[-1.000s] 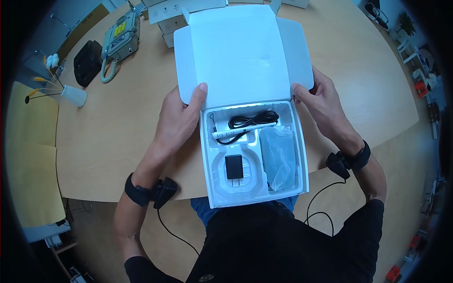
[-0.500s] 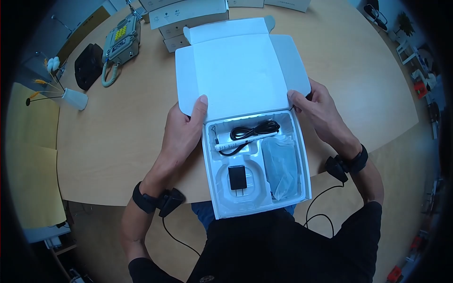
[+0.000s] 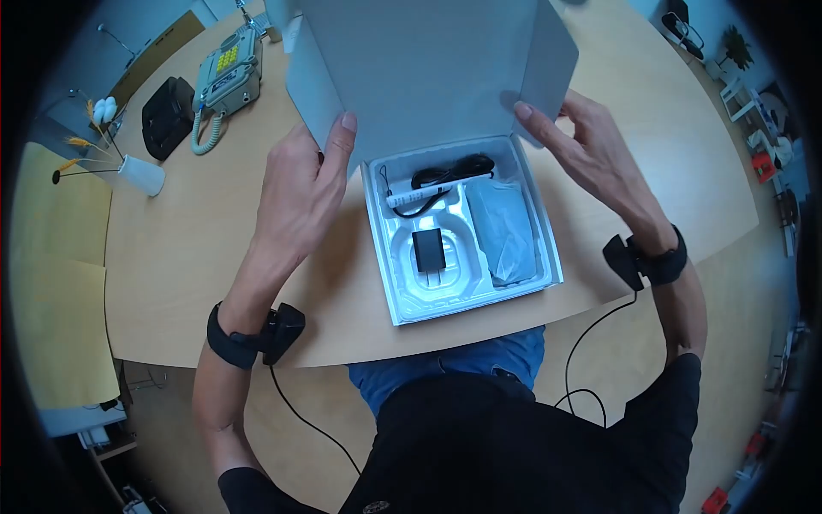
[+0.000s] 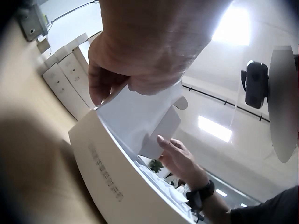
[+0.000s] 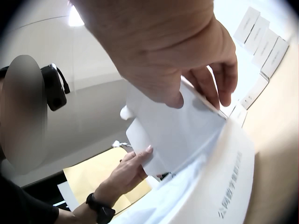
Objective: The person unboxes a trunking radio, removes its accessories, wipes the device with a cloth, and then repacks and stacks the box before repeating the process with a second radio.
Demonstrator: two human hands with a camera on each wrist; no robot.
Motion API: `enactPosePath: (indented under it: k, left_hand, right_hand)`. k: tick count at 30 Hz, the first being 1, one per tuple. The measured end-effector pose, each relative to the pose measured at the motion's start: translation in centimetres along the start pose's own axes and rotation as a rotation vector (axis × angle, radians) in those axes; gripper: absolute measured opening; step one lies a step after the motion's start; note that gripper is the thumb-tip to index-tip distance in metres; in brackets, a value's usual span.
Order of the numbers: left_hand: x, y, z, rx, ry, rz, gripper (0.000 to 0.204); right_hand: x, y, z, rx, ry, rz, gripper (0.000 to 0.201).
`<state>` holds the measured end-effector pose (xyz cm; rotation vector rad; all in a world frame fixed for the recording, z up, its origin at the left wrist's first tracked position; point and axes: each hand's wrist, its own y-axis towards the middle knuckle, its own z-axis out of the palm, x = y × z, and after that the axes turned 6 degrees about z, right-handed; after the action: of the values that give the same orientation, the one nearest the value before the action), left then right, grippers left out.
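A white cardboard box (image 3: 383, 283) lies on the table near its front edge, lid (image 3: 419, 73) raised and tilted up. My left hand (image 3: 295, 184) pinches the lid's left side, thumb on the inner face. On the opposite side, my right hand (image 3: 599, 154) holds the lid the same way, fingers behind it, as the right wrist view also shows. In the box's moulded tray sit a black plug adapter (image 3: 428, 250), a coiled black cable (image 3: 458, 169), a white printed strip (image 3: 419, 197) with a dark loop, and a bagged item (image 3: 503, 236) whose kind the wrapping hides.
A desk phone (image 3: 229, 73) with yellow keys stands at the back left, beside a black case (image 3: 167, 118) and a white vase (image 3: 141, 175) with dried stems. Several white boxes (image 5: 261, 44) stand behind the lid. Black wrist cameras (image 3: 282, 332) trail cables.
The box has moved forward from over the lap onto the table. Both hands have moved up with the lid, which now stands steeper.
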<state>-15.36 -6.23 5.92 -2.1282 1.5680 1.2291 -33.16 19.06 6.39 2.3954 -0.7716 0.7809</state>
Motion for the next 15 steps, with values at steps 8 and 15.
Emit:
enactPosePath:
  k: [8, 15]
  left_hand:
    - [-0.6, -0.6, 0.0, 0.038, -0.025, 0.115, 0.039]
    - [-1.6, -1.2, -1.2, 0.249, -0.047, 0.082, 0.027]
  right_hand:
    - [2.6, -0.6, -2.1, -0.09, 0.149, -0.022, 0.045]
    - [3.7, -0.4, -3.1, 0.044, -0.15, -0.115, 0.045]
